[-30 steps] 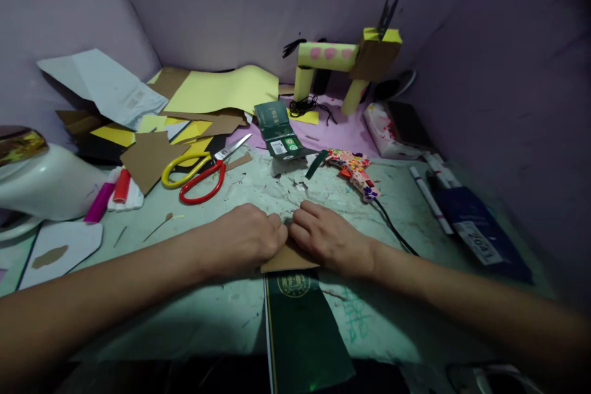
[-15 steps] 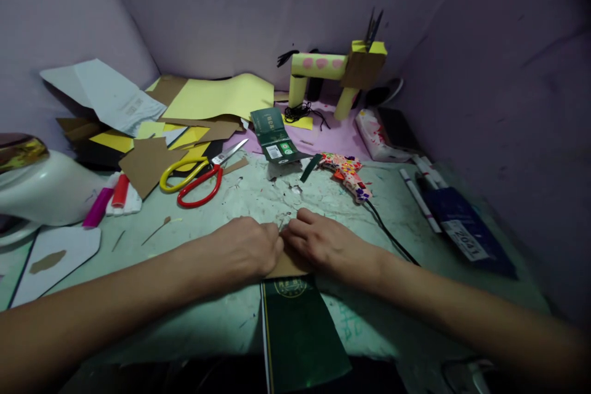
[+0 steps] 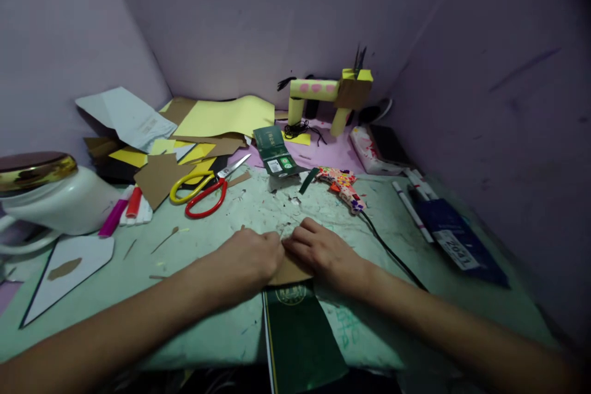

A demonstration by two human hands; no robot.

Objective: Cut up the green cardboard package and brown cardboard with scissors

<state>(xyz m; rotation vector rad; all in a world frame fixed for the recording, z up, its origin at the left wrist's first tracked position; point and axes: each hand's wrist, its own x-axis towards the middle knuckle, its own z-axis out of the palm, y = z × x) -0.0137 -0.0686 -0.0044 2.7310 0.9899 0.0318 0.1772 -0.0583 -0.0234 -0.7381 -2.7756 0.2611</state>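
Note:
My left hand (image 3: 253,263) is closed, its knuckles up, at the left edge of a small brown cardboard piece (image 3: 292,272). Curled onto the same piece from the right is my right hand (image 3: 325,257); its fingertips are partly hidden. Both hands meet at the cardboard's far end. Under the cardboard's near edge lies a dark green printed card sheet (image 3: 305,338) with a gold emblem, reaching past the front edge of the table. Beyond the hands rest a floral-patterned glue gun (image 3: 341,186) with a black cord and scissors (image 3: 207,196) with yellow and red handles.
A yellow paper giraffe-like figure (image 3: 318,91) stands at the back. Cardboard and paper scraps (image 3: 221,120) pile up at back left. A white mug (image 3: 60,203) lies on its side at left. Markers (image 3: 412,212) and a blue pouch (image 3: 462,243) lie at right.
The camera view has tilted up and shifted a little, so the table things sit lower in the picture. Both hands stay on the cardboard in nearly the same pose.

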